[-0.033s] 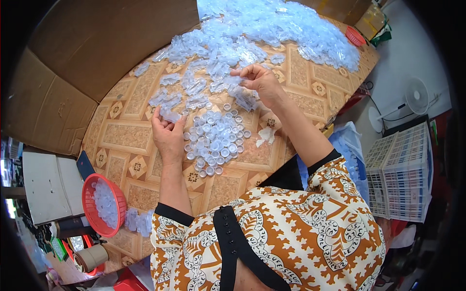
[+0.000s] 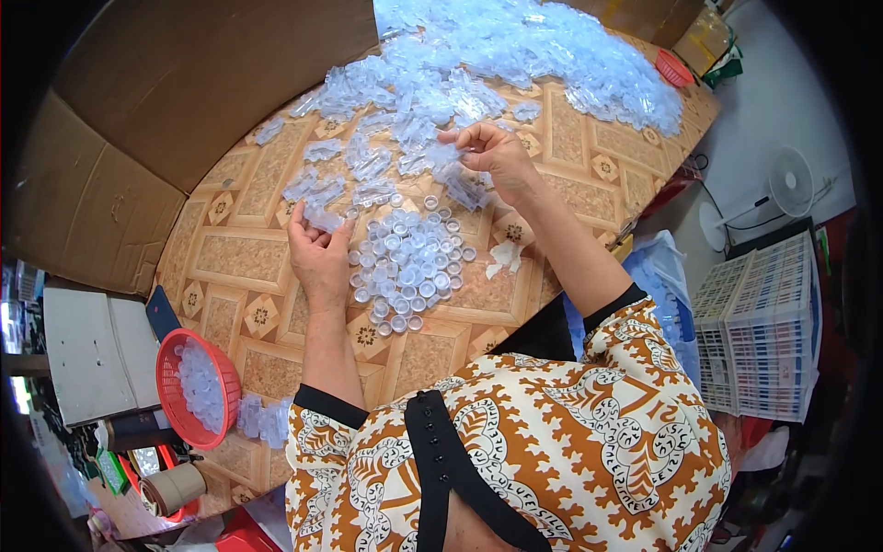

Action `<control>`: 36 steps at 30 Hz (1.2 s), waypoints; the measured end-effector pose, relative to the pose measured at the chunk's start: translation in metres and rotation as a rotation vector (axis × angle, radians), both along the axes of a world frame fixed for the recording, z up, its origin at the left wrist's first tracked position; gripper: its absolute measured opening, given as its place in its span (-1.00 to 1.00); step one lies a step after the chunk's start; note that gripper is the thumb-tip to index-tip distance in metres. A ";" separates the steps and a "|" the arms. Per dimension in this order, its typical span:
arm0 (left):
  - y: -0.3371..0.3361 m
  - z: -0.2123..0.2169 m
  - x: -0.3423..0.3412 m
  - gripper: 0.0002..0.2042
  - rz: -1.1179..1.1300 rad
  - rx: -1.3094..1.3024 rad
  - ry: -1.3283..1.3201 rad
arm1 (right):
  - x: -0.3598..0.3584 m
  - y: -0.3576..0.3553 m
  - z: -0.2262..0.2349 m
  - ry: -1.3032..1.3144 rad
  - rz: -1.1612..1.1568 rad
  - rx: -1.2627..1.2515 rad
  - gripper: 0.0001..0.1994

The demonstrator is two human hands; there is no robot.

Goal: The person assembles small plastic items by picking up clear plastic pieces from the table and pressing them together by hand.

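Note:
My left hand (image 2: 317, 253) has its fingers closed round a clear plastic piece (image 2: 322, 219) at the left of the small pile. My right hand (image 2: 501, 164) is raised farther off, thumb and fingers pinched on another clear plastic piece (image 2: 449, 153), blurred against the parts behind it. Between my forearms lies a pile of small round clear caps (image 2: 405, 267). Beyond my hands, loose clear plastic parts (image 2: 368, 161) lie scattered, and a large heap of the same kind of parts (image 2: 533, 46) covers the far side of the table.
A red basket (image 2: 230, 373) of clear parts stands at the near left, with more clear pieces (image 2: 262, 421) beside it. Cardboard (image 2: 212, 83) walls the table's left back. A torn white scrap (image 2: 503, 259) lies right of the caps. Stacked printed sheets (image 2: 754, 322) and a fan (image 2: 789, 182) are at right.

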State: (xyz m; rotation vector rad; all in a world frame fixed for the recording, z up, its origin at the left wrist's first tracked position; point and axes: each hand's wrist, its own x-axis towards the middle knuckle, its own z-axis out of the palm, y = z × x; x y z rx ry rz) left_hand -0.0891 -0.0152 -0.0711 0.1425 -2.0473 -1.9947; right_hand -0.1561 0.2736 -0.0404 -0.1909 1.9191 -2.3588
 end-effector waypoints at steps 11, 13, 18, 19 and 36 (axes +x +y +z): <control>0.002 -0.006 -0.006 -0.29 0.006 0.004 0.028 | 0.002 0.009 -0.009 0.592 -0.302 1.019 -0.78; -0.002 -0.002 -0.002 -0.28 0.017 -0.018 0.026 | 0.021 -0.018 0.009 0.469 -0.327 1.273 -0.68; 0.009 0.013 0.011 -0.25 0.008 -0.049 0.030 | 0.028 -0.049 0.024 0.233 -0.090 1.613 -0.44; 0.011 0.018 0.014 -0.24 -0.044 0.045 0.032 | 0.026 -0.047 0.019 0.260 -0.105 1.615 -0.46; 0.021 0.044 0.029 -0.21 -0.310 0.548 0.096 | 0.026 -0.102 0.018 0.438 0.311 0.085 -0.27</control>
